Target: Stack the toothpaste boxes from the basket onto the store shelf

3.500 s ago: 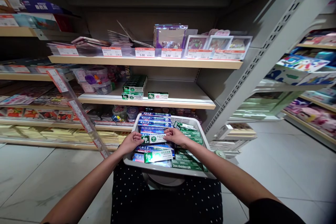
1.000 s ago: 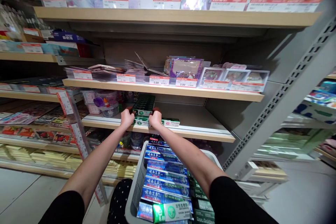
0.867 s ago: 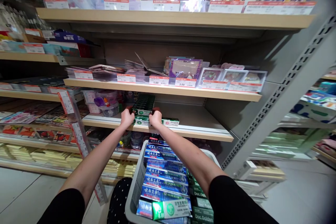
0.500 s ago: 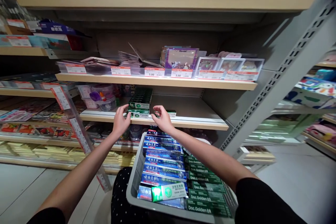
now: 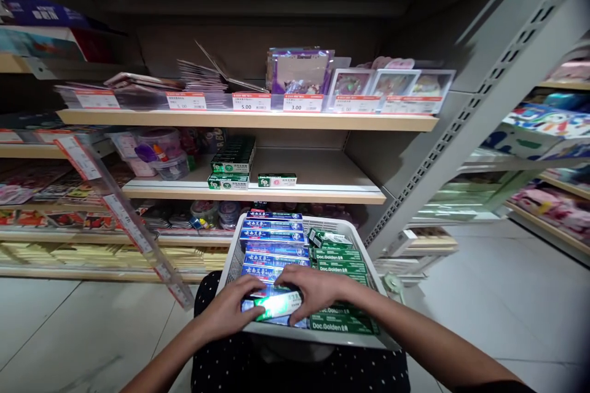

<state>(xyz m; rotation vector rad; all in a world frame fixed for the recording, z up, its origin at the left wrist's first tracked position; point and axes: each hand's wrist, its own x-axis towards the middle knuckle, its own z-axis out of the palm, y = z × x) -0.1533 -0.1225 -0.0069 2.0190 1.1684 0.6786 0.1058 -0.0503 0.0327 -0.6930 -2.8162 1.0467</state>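
A green-and-white toothpaste box (image 5: 278, 306) lies across the blue boxes at the near end of the basket (image 5: 225, 267). My left hand (image 5: 232, 306) closes on its left end, thumb at the front. On the other end, my right hand (image 5: 318, 288) curls its fingers and thumb around it. Blue toothpaste boxes (image 5: 271, 236) fill the basket's left side, partly covered by my hands. Dark green toothpaste boxes (image 5: 338, 324) make up the right side, one lying askew at the back.
On the low shelf (image 5: 322, 192) stands a stack of green toothpaste boxes (image 5: 233, 156), with a single green box (image 5: 276, 180) beside it. Plastic tubs (image 5: 161, 153) sit to the left. Above, another shelf (image 5: 249, 120) overhangs; a slotted upright (image 5: 442, 153) rises at right.
Both hands have left the stack on the low shelf and come down to the toothpaste box in the basket. The view has tilted downward, and the single shelf box is now uncovered.
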